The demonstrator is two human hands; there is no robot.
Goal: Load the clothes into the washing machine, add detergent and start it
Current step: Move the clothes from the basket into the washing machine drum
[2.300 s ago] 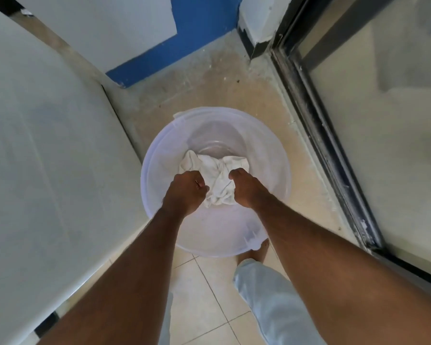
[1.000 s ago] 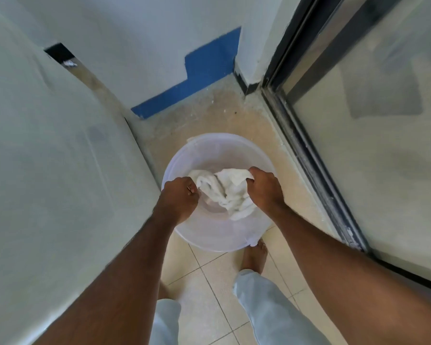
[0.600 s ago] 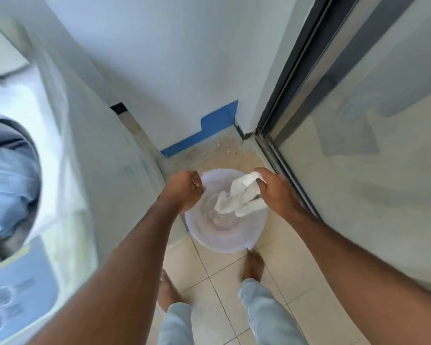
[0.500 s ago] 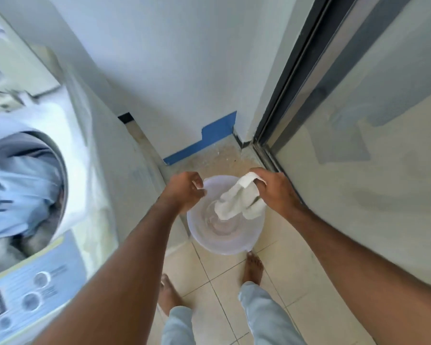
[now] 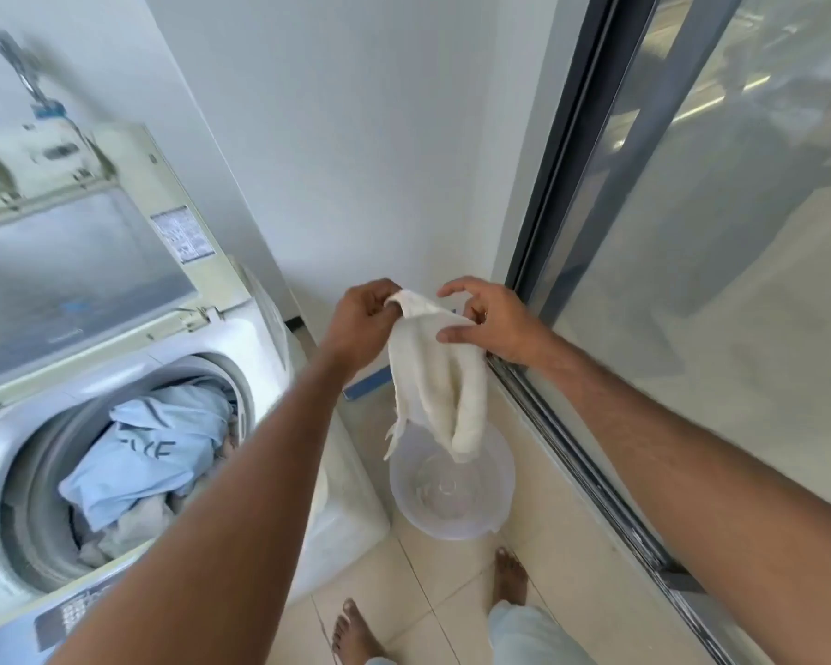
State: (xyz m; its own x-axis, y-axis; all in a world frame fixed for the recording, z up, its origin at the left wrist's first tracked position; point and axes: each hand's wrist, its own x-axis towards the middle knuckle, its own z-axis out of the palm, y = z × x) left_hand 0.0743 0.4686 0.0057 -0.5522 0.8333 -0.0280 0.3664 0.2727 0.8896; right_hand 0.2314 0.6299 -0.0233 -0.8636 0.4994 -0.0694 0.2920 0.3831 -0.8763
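Observation:
A white cloth hangs in front of me, held up by its top edge. My left hand pinches its upper left corner and my right hand pinches its upper right part. The cloth dangles above a clear plastic basin on the floor, which looks to hold nothing. To the left stands a top-loading washing machine with its lid raised. Its drum holds a light blue garment and some grey clothes. The control panel shows at the bottom left.
A white wall rises behind my hands. A sliding glass door with a dark metal frame and floor track runs along the right. My bare feet stand on beige tiles beside the basin. A tap and hose sit above the machine.
Both hands lifted the white cloth out of the basin and raised it high. My left hand took hold of its corner. The view tilted up, bringing the washing machine into sight.

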